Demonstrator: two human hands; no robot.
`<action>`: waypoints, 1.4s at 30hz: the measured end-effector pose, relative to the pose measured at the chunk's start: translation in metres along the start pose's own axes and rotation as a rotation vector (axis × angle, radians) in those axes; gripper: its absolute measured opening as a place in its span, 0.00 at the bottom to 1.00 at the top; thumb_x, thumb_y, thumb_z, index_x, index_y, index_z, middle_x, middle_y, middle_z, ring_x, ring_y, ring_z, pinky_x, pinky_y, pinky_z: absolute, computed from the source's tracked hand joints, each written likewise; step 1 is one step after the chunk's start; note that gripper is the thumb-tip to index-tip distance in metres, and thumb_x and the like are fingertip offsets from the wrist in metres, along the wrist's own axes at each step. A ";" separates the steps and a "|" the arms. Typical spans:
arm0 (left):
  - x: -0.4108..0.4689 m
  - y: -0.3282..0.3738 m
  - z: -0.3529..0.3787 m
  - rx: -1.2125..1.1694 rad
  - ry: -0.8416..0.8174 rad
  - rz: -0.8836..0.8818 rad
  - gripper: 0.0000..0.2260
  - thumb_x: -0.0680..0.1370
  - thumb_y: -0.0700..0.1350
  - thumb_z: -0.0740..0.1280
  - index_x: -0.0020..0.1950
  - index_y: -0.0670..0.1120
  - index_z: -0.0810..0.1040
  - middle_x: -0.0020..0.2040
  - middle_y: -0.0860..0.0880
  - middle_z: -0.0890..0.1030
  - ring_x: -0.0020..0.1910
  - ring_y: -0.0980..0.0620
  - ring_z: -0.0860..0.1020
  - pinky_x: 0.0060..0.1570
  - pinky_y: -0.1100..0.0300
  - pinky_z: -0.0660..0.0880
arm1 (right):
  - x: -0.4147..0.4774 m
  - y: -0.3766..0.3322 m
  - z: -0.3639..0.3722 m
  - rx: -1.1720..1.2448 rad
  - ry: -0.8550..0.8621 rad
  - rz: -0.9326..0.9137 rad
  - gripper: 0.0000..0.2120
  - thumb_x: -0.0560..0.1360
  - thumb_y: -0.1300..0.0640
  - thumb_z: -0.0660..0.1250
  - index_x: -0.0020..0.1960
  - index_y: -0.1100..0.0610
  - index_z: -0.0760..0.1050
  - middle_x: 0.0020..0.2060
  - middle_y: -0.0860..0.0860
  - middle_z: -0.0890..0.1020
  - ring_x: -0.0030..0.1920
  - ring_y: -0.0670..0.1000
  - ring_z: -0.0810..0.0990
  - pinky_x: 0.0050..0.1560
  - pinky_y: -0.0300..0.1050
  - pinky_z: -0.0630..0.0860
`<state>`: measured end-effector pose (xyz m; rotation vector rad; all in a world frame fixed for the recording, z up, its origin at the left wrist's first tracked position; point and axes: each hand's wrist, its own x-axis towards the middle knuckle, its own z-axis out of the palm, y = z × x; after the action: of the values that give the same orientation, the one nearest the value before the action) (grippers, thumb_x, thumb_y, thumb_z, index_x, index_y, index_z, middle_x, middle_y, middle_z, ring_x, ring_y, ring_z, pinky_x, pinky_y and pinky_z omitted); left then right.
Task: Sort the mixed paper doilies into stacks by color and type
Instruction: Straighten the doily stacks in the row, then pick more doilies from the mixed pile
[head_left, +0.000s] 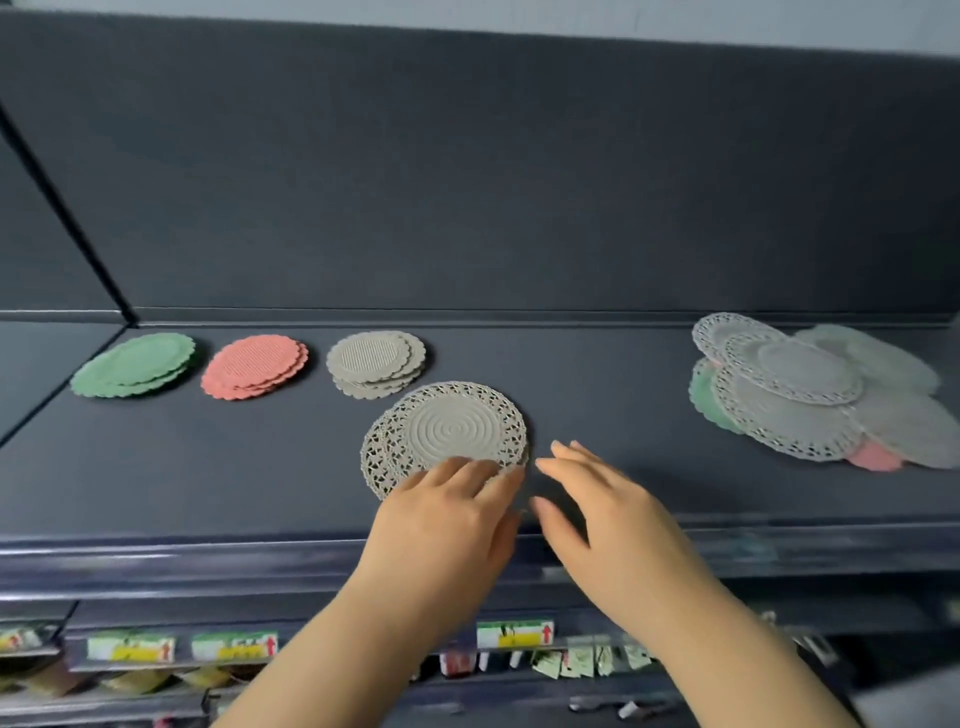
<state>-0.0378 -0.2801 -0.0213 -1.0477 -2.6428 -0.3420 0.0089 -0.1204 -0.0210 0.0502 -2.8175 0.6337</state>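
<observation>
On a dark shelf (597, 384) lie three small stacks in a row: green scalloped doilies (134, 365), pink scalloped doilies (254, 366) and white scalloped doilies (375, 362). In front of them sits a stack of white lace doilies (447, 434) with a ringed centre. My left hand (441, 525) rests its fingertips on the near edge of that lace stack. My right hand (597, 509) hovers just right of it, fingers apart, holding nothing. At the right lies a mixed pile (810, 395) of white lace, pale, green and pink doilies.
The shelf has a dark back wall and a raised front lip (208, 556). Below it, lower shelves carry price tags (514, 634) and small packaged goods. A dark divider line runs at the far left.
</observation>
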 end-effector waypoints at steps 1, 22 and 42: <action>0.000 0.009 0.003 0.001 0.005 -0.004 0.15 0.69 0.48 0.72 0.55 0.49 0.80 0.48 0.53 0.83 0.47 0.50 0.81 0.39 0.56 0.79 | -0.010 0.008 -0.003 0.009 -0.005 0.013 0.21 0.77 0.46 0.57 0.68 0.46 0.64 0.71 0.41 0.62 0.71 0.38 0.54 0.66 0.35 0.57; 0.080 0.033 0.038 -0.074 -0.002 -0.008 0.16 0.76 0.51 0.59 0.59 0.48 0.78 0.54 0.51 0.81 0.54 0.49 0.79 0.49 0.56 0.76 | 0.017 0.087 -0.019 0.078 0.059 0.115 0.18 0.74 0.52 0.63 0.63 0.52 0.72 0.65 0.44 0.72 0.68 0.42 0.65 0.64 0.33 0.59; 0.204 0.145 0.087 -0.085 -0.003 -0.020 0.13 0.76 0.50 0.61 0.55 0.50 0.81 0.50 0.53 0.83 0.48 0.51 0.81 0.41 0.58 0.78 | 0.057 0.295 -0.106 -0.091 -0.045 0.262 0.29 0.74 0.42 0.60 0.71 0.49 0.60 0.73 0.44 0.57 0.73 0.41 0.47 0.69 0.41 0.53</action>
<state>-0.0942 -0.0209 -0.0170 -1.0480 -2.6641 -0.4616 -0.0470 0.1927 -0.0371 -0.3296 -2.9181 0.5629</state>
